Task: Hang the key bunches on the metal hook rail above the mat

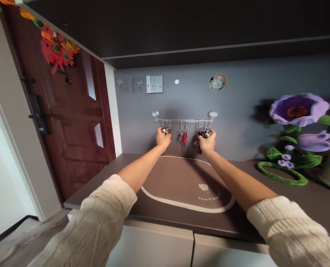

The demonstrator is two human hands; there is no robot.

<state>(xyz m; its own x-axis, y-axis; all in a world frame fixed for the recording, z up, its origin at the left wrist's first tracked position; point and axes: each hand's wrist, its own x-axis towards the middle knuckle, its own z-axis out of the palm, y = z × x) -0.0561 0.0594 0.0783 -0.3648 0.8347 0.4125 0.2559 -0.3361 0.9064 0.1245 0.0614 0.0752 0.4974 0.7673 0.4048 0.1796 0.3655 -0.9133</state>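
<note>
A metal hook rail (183, 120) is fixed to the grey wall by two round clear mounts. At its left end, my left hand (163, 139) is closed around a bunch of keys (166, 131) that hangs from the hooks. My right hand (207, 141) is closed around another bunch of keys (204, 133) under the right end, with dark and metal parts showing above the fingers. Between the hands hang a red key holder (185, 137) and a small metal key (180, 136), touched by neither. My fingers hide most of what they hold.
Below the rail lies a brown mat (176, 181) with a pale border on the dark counter (142, 205). Purple artificial flowers (298, 111) stand at the right. A light switch panel (154, 84) is on the wall. A dark cabinet (181, 29) overhangs; a red-brown door (78, 118) is left.
</note>
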